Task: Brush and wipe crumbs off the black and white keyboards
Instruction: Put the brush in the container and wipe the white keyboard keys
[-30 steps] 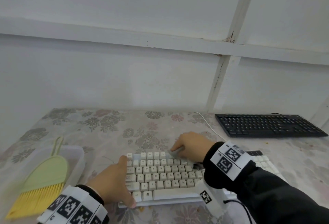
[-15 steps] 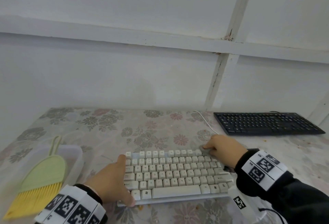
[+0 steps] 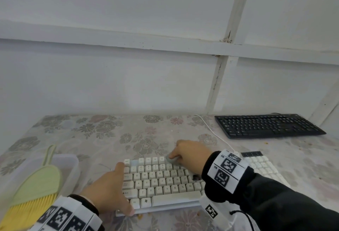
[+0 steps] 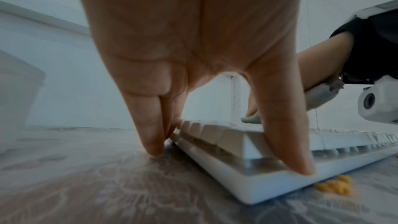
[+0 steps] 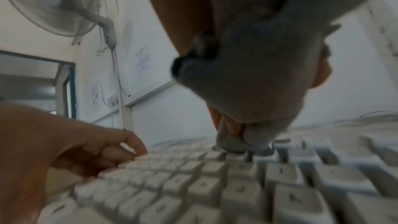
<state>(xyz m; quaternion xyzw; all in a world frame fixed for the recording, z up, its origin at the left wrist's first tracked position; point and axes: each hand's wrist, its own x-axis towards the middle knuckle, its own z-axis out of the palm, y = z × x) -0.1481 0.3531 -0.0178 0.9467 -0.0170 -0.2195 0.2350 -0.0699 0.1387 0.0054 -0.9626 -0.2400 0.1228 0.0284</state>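
Observation:
The white keyboard (image 3: 161,181) lies near the table's front edge. My left hand (image 3: 113,190) holds its left end: the thumb (image 4: 290,151) presses the front corner and the fingers (image 4: 150,134) stand against the left side. My right hand (image 3: 185,154) grips a bunched grey cloth (image 3: 171,160) and presses it on the top key row, left of the middle. In the right wrist view the cloth (image 5: 247,74) hangs from the palm down onto the keys (image 5: 193,185). The black keyboard (image 3: 266,126) rests at the back right, apart from both hands.
A green brush with yellow bristles (image 3: 34,188) lies in a clear plastic tub (image 3: 71,164) at the left. Yellow crumbs (image 4: 336,186) sit on the flowered tablecloth by the white keyboard's front edge. A white cable (image 3: 212,131) runs back toward the wall.
My right hand swept the cloth to the right along the top row, then came back to the left. The left hand kept its hold on the keyboard's left end.

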